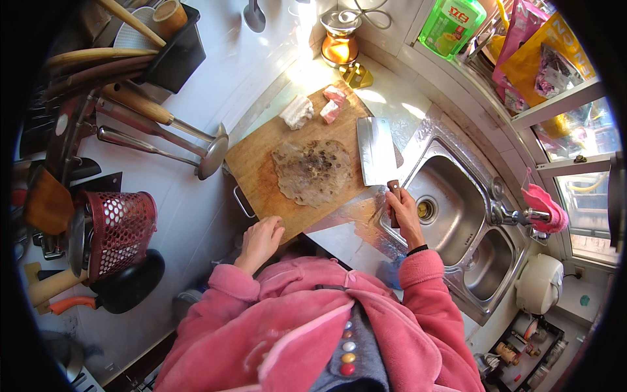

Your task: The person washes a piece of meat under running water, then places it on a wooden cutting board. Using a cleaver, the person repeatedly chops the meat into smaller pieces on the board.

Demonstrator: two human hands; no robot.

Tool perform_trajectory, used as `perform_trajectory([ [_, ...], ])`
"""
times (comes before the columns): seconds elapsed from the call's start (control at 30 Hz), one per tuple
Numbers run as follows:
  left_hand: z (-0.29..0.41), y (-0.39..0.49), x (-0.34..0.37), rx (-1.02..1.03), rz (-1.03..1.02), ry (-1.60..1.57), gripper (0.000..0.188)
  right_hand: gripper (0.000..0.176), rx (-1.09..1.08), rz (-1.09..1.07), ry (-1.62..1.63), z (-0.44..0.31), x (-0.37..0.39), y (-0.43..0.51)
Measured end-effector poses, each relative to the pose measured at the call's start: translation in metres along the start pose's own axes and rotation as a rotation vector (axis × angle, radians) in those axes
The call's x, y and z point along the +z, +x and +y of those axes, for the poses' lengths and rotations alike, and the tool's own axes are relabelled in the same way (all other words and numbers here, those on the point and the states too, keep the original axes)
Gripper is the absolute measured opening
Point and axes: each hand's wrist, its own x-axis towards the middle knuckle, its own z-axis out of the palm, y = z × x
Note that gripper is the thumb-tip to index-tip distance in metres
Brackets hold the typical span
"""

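Observation:
My right hand (404, 213) grips the wooden handle of a Chinese cleaver (376, 149). Its broad blade lies flat over the right edge of the wooden cutting board (254, 157). At the board's near left corner is my left hand (260, 241), back upward, fingers loosely curled; their undersides are hidden. A flattened patty of what looks like minced meat (313, 171), with dark bits on top, spreads over the middle of the board. Towards the far end sit a pale, fatty chunk of meat (297, 112) and pink-and-white raw meat pieces (333, 104).
To the right is a double-bowl steel sink (450, 196) with a faucet (504, 214) and pink cloth (544, 208). Ladles (214, 154), a red perforated basket (122, 220) and a black pan (132, 281) hang at left. A jar (339, 46) stands behind the board.

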Motion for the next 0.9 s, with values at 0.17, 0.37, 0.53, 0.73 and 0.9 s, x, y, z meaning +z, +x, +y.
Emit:
perform_trajectory([
  [0.17, -0.01, 0.029, 0.0, 0.049, 0.143, -0.087, 0.025, 0.02, -0.24, 0.205, -0.214, -0.025, 0.006, -0.033],
  [0.37, -0.019, 0.063, 0.012, 0.205, 0.28, -0.158, 0.041, 0.021, -0.159, 0.245, -0.164, -0.042, 0.027, -0.059],
  [0.53, -0.002, 0.095, 0.02, 0.301, 0.287, -0.099, 0.058, 0.025, -0.362, 0.428, -0.507, -0.019, 0.037, -0.062],
  [0.73, 0.019, 0.125, 0.037, 0.403, 0.311, -0.049, 0.063, 0.023, 0.13, 0.118, -0.033, -0.048, 0.039, -0.066],
  [0.9, 0.029, 0.129, 0.048, 0.417, 0.308, -0.079, 0.065, 0.024, 0.284, -0.034, 0.419, -0.046, 0.031, -0.065],
])
